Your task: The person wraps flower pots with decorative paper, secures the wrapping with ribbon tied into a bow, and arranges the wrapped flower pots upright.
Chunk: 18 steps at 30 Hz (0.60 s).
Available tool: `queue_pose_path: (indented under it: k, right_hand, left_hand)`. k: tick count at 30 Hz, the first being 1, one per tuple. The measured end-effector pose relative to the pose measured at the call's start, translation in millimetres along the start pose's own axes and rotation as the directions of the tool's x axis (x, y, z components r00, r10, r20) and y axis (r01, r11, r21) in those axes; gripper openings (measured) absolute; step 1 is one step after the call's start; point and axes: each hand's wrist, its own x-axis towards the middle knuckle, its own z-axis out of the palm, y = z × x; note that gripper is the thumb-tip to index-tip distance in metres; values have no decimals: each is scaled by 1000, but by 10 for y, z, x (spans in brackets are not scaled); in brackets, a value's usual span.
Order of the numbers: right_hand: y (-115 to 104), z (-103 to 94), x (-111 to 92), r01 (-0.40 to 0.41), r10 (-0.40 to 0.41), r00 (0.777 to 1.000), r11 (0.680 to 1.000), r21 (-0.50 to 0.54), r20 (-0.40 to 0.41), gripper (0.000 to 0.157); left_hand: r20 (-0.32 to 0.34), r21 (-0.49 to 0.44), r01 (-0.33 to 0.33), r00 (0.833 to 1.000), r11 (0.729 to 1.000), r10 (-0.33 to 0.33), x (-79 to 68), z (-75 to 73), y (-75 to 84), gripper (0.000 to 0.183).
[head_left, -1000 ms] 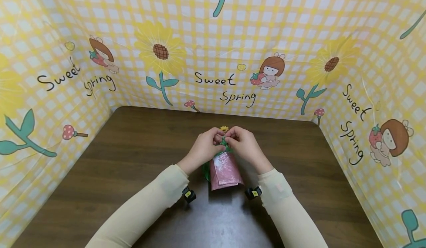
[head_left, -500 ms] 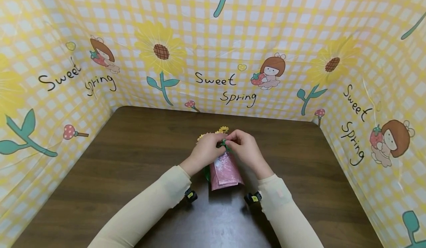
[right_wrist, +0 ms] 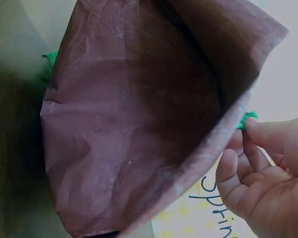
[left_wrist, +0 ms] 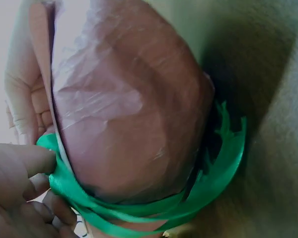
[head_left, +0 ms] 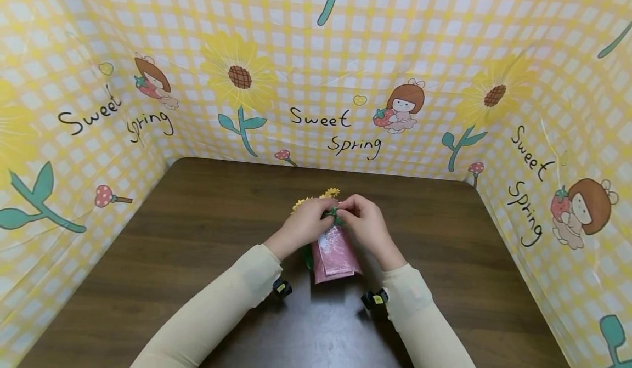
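Observation:
A small bouquet lies on the table, its pink wrapping paper (head_left: 337, 255) flaring toward me and yellow flowers (head_left: 331, 192) showing past my hands at the far end. Green ribbon (left_wrist: 139, 213) circles the paper, with frayed loose ends at one side in the left wrist view. My left hand (head_left: 307, 218) pinches the ribbon at the gathered part of the wrapping. From the other side, my right hand (head_left: 367, 222) pinches a bit of the same ribbon between thumb and finger. My fingers partly hide the ribbon's crossing.
The brown wooden table (head_left: 222, 192) spreads around the bouquet. A yellow checked cloth (head_left: 316, 72) with printed flowers and lettering encloses its back and sides. Dark wrist cameras (head_left: 282, 289) hang under both cuffs.
My left hand has turned and drawn slightly toward me, uncovering more yellow flowers. My right hand has shifted a little to the right and nearer me, still pinching the ribbon.

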Motion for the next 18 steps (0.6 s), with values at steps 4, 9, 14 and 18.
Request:
queue_pose_path:
  k: [4,9,14,18]
  right_hand:
    - [11,-14,4,0,0,1000,1000,21,-3,4]
    - [25,-25,5,-4,4,1000,999,31,-3,6]
    - [42,-21,13,-11,11,1000,999,30,-17,5]
    - [51,-12,24,-8,8,1000,1000,27,-20,4]
  left_hand:
    - [25,-20,-7,1000,1000,7,4,-52,-10,15]
    - [87,-49,-32,996,998,37,8,-116,-47,6]
    - [189,-130,-10,981,991,35,12,-224,-61,7]
    - [233,-156,52,972,986,-15,22,-283,-69,15]
